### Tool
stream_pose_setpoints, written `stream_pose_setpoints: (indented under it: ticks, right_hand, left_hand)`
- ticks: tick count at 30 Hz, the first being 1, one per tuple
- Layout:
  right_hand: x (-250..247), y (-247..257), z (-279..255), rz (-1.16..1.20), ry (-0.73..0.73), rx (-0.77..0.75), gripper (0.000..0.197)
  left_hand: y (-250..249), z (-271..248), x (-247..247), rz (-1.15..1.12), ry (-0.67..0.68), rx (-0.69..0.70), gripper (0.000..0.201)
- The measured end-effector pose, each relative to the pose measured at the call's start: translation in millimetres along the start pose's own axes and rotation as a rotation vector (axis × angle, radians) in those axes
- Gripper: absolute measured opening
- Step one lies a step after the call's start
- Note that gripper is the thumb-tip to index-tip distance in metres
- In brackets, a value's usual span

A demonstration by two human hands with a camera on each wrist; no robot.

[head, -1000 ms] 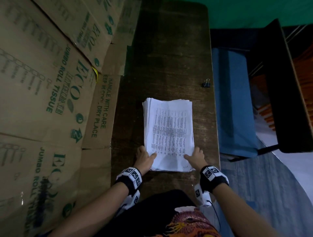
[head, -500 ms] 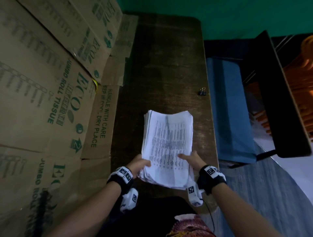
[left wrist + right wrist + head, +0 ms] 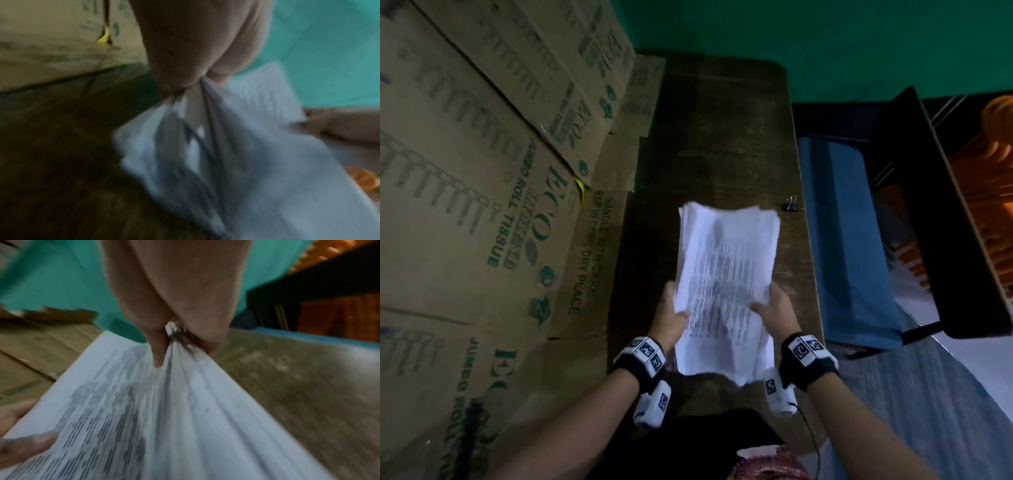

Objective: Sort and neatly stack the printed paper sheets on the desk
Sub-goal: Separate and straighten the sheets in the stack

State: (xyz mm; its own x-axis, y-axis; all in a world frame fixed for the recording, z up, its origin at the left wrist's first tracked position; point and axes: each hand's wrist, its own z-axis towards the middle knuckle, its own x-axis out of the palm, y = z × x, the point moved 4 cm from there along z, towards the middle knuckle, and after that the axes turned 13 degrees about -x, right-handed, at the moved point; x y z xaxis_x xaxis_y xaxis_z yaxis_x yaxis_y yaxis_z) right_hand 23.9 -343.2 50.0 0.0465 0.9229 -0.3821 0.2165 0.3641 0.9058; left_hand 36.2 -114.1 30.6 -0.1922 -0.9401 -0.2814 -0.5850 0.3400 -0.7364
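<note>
Flattened cardboard cartons [image 3: 482, 192] printed "ECO JUMBO ROLL TISSUE" cover the whole left side, their edge lying along the dark wooden desk [image 3: 715, 137], which runs away toward a green wall [image 3: 825, 37]. A blue bench [image 3: 842, 246] stands just beside the desk's right edge. Above the near part of the desk, the stack of printed paper sheets [image 3: 726, 274] is raised and tilted, its far end fanned and its near edge sagging. The left hand [image 3: 669, 317] grips the stack's left edge, thumb on the printed top page and fingers underneath; the right hand [image 3: 777, 313] pinches the right edge the same way. A small black binder clip [image 3: 791, 205] sits near the desk's right edge, apart from the paper.
</note>
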Motion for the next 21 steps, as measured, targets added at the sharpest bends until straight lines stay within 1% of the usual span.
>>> stream_pose_setpoints:
  ticks: [2,3,4,6,8,9,11,12,13,14,15,16,18,19,21]
  right_hand:
    - [-12,30,-1,0.152,-0.100,-0.126,0.033]
    - [-16,42,0,0.207,-0.130,-0.185,0.034]
    - [-21,52,-1,0.211,-0.136,-0.237,0.036]
    - [-27,69,-2,0.206,-0.136,-0.327,0.040]
    - [-33,85,-1,0.230,-0.139,-0.410,0.043]
    - [-37,93,-1,0.237,-0.145,-0.456,0.047]
    - [-42,104,1,0.236,-0.132,-0.538,0.052]
    - [-44,106,2,0.244,-0.117,-0.551,0.055]
    - [-46,107,5,0.252,-0.110,-0.549,0.056]
    - [-48,106,7,0.258,-0.113,-0.549,0.056]
    - [-49,105,9,0.271,-0.118,-0.554,0.054]
    - [-51,104,11,0.282,-0.133,-0.556,0.051]
    - [-51,107,15,0.292,-0.152,-0.543,0.045]
    - [-49,110,17,0.296,-0.154,-0.541,0.042]
    - [-46,119,20,0.322,-0.151,-0.555,0.040]
  left_hand:
    - [-18,-8,-13,-0.201,-0.082,0.124,0.064]
    - [-25,-10,-19,-0.262,-0.125,0.173,0.064]
    - [-31,-12,-24,-0.290,-0.165,0.231,0.062]
    - [-43,-19,-33,-0.263,-0.233,0.322,0.059]
    - [-47,-22,-37,-0.221,-0.193,0.347,0.064]
    - [-49,-22,-39,-0.164,-0.171,0.319,0.064]
    - [-56,-25,-44,-0.053,-0.157,0.287,0.044]
    - [-62,-25,-48,-0.017,-0.147,0.332,0.035]
    - [-71,-26,-53,-0.018,-0.138,0.441,0.037]
    - [-80,-30,-58,-0.021,-0.131,0.537,0.050]
    - [-87,-33,-61,-0.025,-0.125,0.606,0.055]
    - [-95,-35,-62,-0.037,-0.109,0.634,0.051]
    - [-103,-31,-61,-0.111,-0.026,0.618,0.047]
    - [-106,-26,-61,-0.132,-0.030,0.609,0.044]
    - [-116,-25,-62,-0.164,-0.098,0.591,0.044]
